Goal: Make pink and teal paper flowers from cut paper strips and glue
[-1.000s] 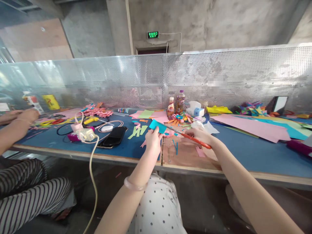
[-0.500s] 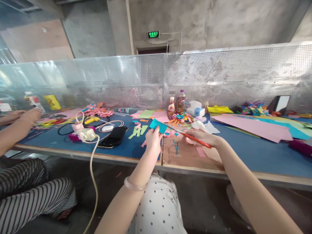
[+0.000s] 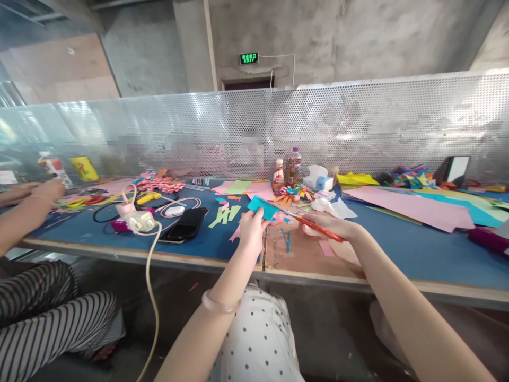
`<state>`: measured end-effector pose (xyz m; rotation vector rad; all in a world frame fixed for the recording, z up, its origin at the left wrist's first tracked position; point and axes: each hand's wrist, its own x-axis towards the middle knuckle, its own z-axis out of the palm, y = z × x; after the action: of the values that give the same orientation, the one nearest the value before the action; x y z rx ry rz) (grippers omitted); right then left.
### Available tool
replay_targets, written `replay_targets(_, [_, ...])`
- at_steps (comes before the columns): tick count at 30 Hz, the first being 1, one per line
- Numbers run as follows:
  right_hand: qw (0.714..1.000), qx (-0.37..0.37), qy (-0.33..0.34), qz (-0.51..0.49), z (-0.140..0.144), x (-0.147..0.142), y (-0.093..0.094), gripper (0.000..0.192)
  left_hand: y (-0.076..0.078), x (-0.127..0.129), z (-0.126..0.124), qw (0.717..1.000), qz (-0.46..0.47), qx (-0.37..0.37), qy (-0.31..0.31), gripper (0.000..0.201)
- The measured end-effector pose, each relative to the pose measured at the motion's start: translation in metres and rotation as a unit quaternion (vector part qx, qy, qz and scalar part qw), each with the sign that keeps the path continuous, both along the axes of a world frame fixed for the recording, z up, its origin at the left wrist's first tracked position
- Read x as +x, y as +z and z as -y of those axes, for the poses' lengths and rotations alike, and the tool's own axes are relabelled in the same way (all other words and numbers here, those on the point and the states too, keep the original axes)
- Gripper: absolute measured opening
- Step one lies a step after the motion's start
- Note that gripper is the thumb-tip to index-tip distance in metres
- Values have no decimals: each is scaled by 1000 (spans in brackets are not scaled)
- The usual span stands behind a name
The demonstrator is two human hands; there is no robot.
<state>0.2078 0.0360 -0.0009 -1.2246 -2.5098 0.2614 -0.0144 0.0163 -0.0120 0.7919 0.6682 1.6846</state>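
Head view has the left hand pinched on blue paper at its fingertips and the right hand wrapped around red-handled scissors — blades reaching left to the paper — with a phone left of the left hand and thin blue strips between both hands.

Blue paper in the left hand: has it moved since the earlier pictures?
Yes, slightly: the blue paper has shifted toward picture right, judged against the table seam.
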Motion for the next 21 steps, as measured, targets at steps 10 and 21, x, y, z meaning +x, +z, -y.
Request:
replay_targets(10, [998, -38, -35, -31, -4, -12, 1, 28, -2, -1, -1, 1000, -11, 22, -13, 14])
replay_targets(21, [995, -72, -35, -60, -5, -15, 2, 34, -1, -1, 0, 999, -20, 29, -18, 12])
